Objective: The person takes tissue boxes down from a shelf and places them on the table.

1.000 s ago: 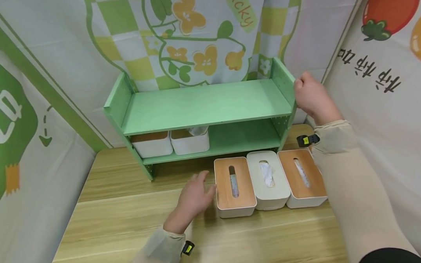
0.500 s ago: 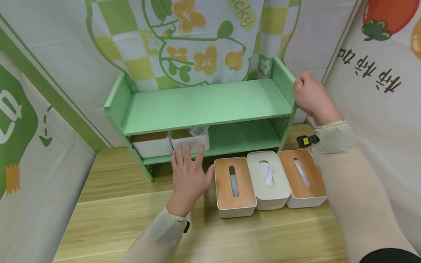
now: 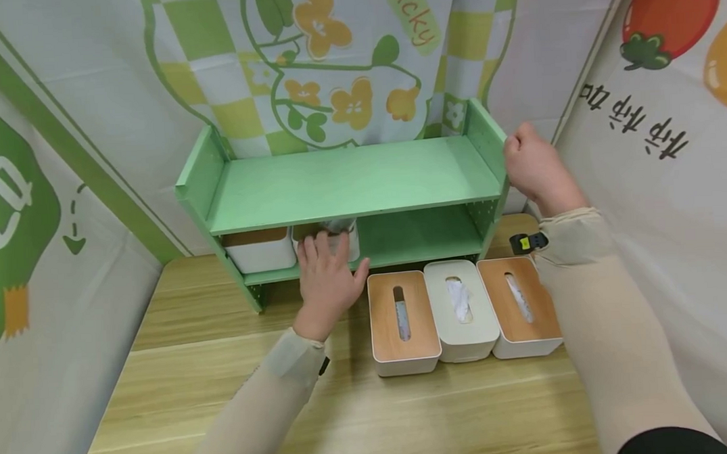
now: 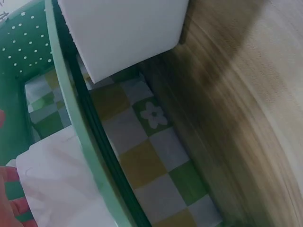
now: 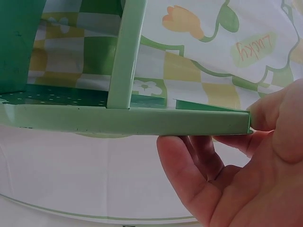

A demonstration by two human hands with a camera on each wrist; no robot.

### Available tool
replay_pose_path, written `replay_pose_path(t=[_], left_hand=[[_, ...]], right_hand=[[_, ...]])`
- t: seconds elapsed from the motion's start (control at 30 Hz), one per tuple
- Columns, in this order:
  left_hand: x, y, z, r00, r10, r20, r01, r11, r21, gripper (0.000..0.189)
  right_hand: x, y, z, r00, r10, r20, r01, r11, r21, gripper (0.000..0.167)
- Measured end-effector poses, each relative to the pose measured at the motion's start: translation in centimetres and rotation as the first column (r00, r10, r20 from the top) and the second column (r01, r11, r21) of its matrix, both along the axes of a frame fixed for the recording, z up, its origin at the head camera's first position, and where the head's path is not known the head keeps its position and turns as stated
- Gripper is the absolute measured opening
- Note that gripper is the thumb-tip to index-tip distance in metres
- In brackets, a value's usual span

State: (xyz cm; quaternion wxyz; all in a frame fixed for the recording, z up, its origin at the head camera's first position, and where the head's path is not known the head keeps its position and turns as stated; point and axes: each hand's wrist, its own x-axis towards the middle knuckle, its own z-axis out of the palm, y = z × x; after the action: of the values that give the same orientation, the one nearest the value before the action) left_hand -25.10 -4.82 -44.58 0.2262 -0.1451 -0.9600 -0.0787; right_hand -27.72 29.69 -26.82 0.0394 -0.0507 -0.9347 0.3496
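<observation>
My left hand [image 3: 328,279] reaches to the lower board of a small green shelf [image 3: 349,180]. Its straight fingers press on the front of a white tissue box [image 4: 61,175], which stands on that board and is partly hidden by the hand. Right beside it on the left is another white tissue box [image 3: 261,255] with a wood-coloured lid. My right hand [image 3: 537,165] grips the shelf's right side panel [image 5: 203,122] near its upper front edge, with thumb and fingers on opposite faces.
Three tissue boxes stand in a row on the wooden table [image 3: 223,368], before the shelf's right half: a wood-lidded box [image 3: 416,326], an all-white box [image 3: 477,317] and another wood-lidded box [image 3: 506,292]. Printed cloth walls [image 3: 101,76] close in the back and sides.
My left hand has moved from beside the nearest wood-lidded box up and forward to the tissue box on the lower board. The right hand keeps its grip on the side panel.
</observation>
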Motion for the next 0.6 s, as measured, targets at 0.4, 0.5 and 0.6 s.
replay_pose_path(t=[0.4,0.5,0.6], left_hand=[[-0.22,-0.47,-0.24,1.000,-0.015,0.008,0.016,0.998,-0.060,0.059],[-0.09,-0.49,-0.24,1.000,-0.023,-0.008,0.022,0.998,-0.062,0.057],[0.09,-0.48,-0.33,0.998,-0.036,-0.042,0.034,0.998,-0.060,0.055]], right_hand=[[-0.06,-0.04,0.01,1.000,0.000,0.002,0.000,1.000,-0.005,0.053],[0.02,-0.12,0.06,1.000,0.004,0.002,-0.004,1.000,-0.009,0.053],[0.14,-0.16,0.10,1.000,0.007,0.000,-0.007,1.000,-0.006,0.052]])
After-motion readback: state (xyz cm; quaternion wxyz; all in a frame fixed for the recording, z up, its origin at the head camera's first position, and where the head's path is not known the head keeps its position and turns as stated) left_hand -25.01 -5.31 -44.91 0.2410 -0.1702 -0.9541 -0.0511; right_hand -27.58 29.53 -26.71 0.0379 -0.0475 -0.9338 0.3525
